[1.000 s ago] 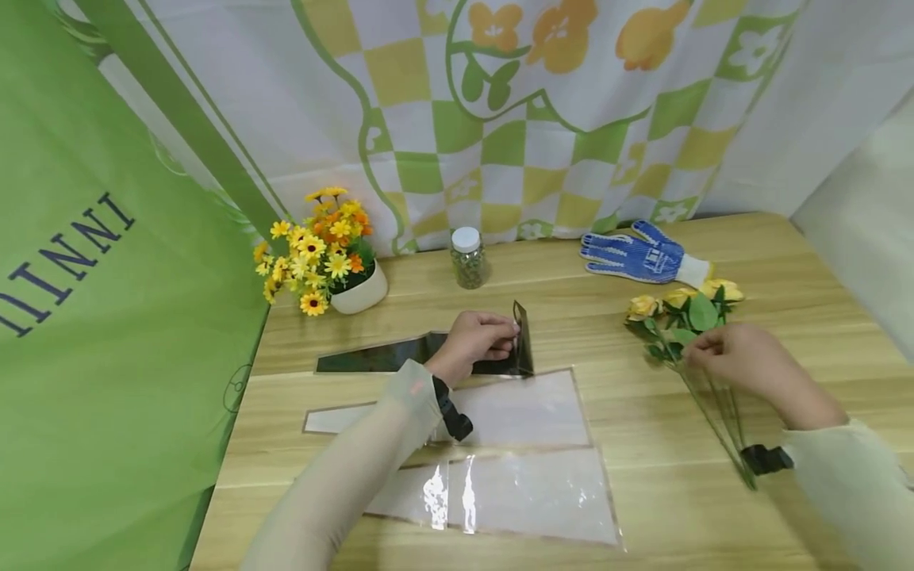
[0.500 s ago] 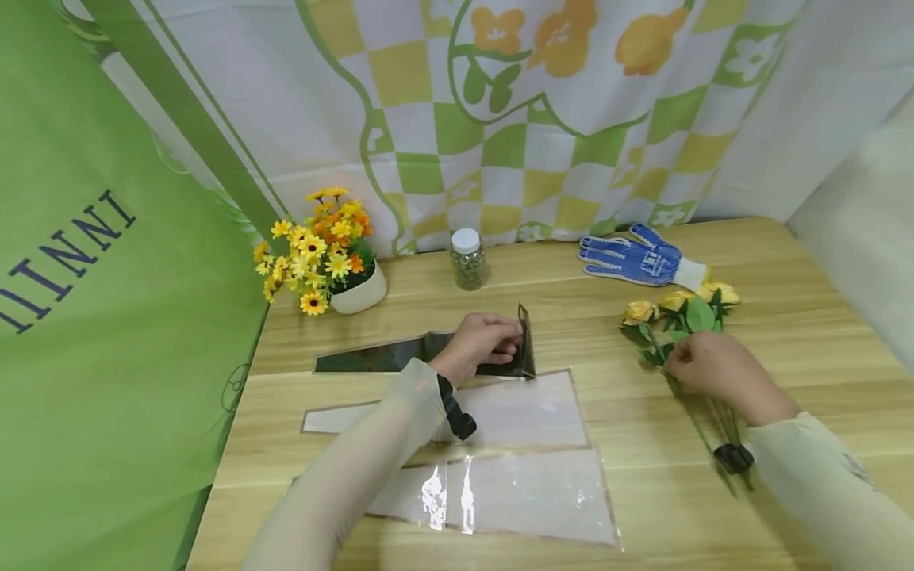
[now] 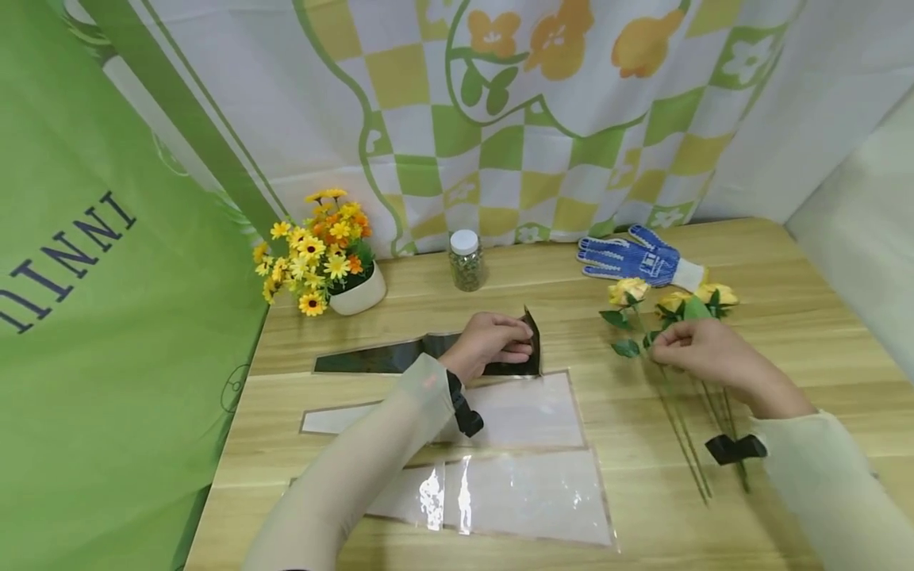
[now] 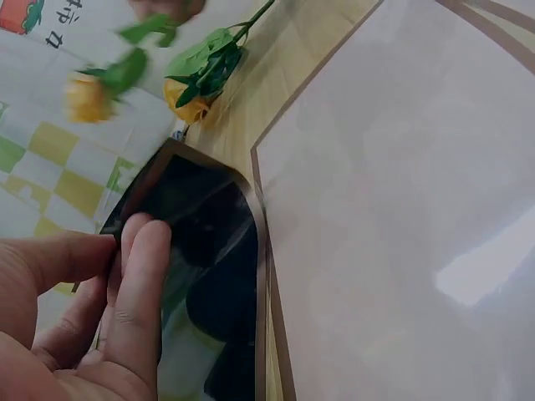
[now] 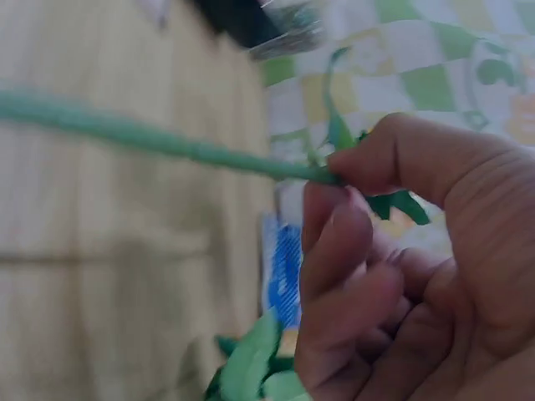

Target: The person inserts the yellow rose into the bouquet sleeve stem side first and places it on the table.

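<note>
My left hand [image 3: 491, 346] pinches the raised right edge of a black clear-backed flower sleeve [image 3: 374, 359], lifting that end off the table. In the left wrist view the sleeve [image 4: 216, 238] gapes slightly beside the fingertips, with a brown border along its rim. My right hand [image 3: 703, 357] pinches the green stem [image 5: 192, 150] of a yellow rose [image 3: 628, 291] between thumb and forefinger. Its bloom points away from me and the stem trails back toward me. More yellow roses [image 3: 717, 295] lie on the table beyond and under the right hand.
Two pale pink flower sleeves, one [image 3: 528, 408] behind the other [image 3: 535, 496], lie flat nearer me. Along the back stand a pot of yellow flowers [image 3: 357, 293] and a white-capped jar [image 3: 466, 266]. A blue work glove [image 3: 631, 258] lies behind the roses.
My right hand has moved left and lifted one rose away from the others. My left hand has shifted slightly right, still holding the black sleeve's edge.
</note>
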A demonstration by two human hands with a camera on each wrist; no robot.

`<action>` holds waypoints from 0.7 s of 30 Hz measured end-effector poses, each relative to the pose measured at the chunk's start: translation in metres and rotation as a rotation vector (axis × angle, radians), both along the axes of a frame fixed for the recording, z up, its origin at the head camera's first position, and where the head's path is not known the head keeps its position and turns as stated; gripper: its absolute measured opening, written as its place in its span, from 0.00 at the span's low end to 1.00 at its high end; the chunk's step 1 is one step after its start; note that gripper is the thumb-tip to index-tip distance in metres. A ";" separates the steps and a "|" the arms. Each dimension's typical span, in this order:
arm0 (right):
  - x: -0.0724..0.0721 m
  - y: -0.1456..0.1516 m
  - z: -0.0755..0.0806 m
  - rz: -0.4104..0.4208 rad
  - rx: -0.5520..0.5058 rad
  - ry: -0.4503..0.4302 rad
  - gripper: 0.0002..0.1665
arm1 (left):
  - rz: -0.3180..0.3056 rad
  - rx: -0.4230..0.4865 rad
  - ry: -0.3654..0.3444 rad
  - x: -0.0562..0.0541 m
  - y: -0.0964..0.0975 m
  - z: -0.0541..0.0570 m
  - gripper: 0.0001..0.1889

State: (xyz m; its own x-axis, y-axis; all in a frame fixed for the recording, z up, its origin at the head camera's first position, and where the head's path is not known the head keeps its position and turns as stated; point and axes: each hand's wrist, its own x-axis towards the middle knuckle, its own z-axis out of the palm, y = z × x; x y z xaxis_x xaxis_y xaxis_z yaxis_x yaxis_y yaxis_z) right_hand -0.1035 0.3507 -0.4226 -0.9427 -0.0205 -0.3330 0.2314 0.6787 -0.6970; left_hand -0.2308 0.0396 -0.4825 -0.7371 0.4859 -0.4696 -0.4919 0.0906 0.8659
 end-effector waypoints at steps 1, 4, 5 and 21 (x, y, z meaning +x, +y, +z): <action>0.001 -0.001 0.004 -0.019 -0.049 0.006 0.20 | 0.008 0.007 -0.006 0.000 0.002 0.000 0.05; 0.003 -0.011 0.014 -0.078 -0.194 0.070 0.22 | 0.025 0.020 -0.005 0.000 0.008 0.000 0.05; 0.003 -0.016 0.017 -0.113 -0.252 0.100 0.22 | 0.029 0.023 -0.002 0.000 0.010 0.001 0.05; -0.027 -0.074 0.027 -0.376 -0.505 0.815 0.13 | 0.053 0.048 0.005 0.003 0.014 0.005 0.08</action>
State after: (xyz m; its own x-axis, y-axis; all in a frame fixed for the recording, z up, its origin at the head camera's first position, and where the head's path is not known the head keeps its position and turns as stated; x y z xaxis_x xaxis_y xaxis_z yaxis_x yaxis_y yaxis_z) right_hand -0.1303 0.2766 -0.3952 -0.8529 0.3620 0.3761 -0.3025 0.2443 -0.9213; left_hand -0.2280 0.0534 -0.4777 -0.7645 0.4679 -0.4434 -0.4909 0.0231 0.8709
